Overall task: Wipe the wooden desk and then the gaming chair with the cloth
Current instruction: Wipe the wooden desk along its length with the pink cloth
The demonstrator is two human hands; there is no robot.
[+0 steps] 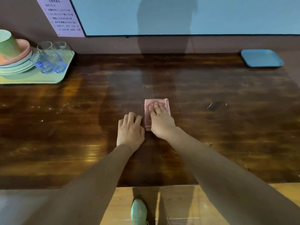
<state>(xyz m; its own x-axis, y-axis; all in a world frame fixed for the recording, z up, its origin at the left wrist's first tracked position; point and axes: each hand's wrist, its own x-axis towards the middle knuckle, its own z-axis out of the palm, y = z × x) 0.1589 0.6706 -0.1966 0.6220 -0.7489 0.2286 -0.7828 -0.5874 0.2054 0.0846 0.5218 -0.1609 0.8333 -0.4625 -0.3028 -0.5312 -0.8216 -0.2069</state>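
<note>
Dark glossy wooden desk (211,135) against brown wall (113,44) — pink cloth (147,118) mid-surface.

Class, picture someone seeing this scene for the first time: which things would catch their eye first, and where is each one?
A folded pink cloth lies mid-desk on the dark wooden desk. The right hand presses flat on it, and the left hand rests on the wood beside it. At the far left a green tray holds stacked plates and clear glasses; a blue tray sits far right.
</note>
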